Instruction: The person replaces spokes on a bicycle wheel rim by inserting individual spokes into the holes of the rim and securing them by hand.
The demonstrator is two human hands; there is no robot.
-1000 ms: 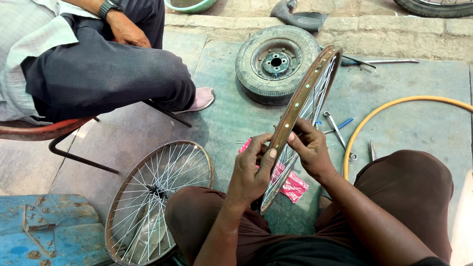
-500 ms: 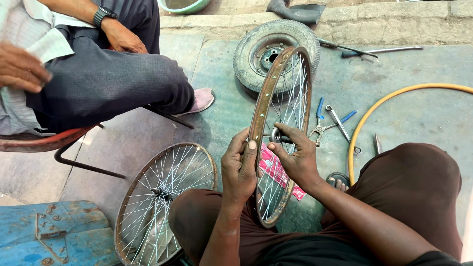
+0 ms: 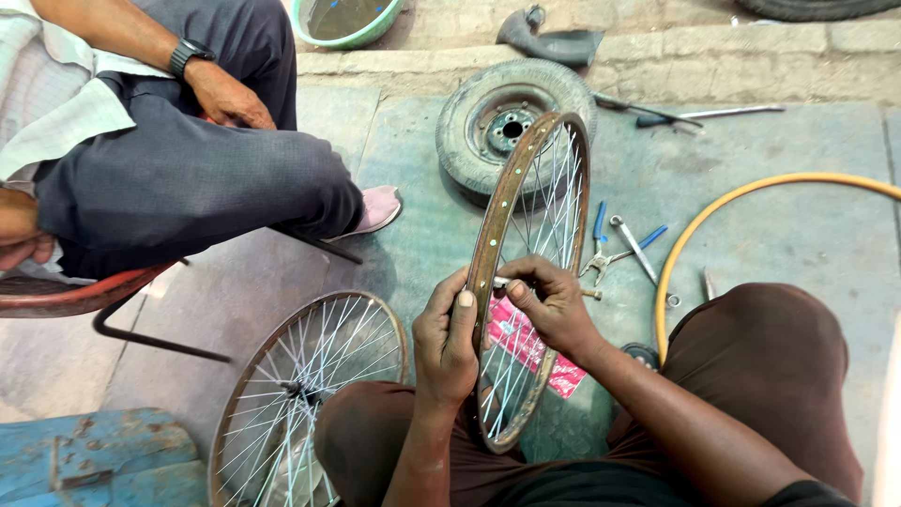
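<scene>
Spare wheel lies on the floor at my left knee. My left hand has its fingers clamped on the rim, upright between my knees. Right hand pinches a spoke tool. Up top, a green basin holds murky water.

Your one package, a flat pink packet with white print, on the floor behind your rusty wheel rim, below your right hand

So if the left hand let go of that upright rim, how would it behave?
The rim stands on edge, held by the left hand, so it would probably tip or roll. Thin hoop and spokes suggest it is light. It looks stiff, keeping its round shape.
</scene>
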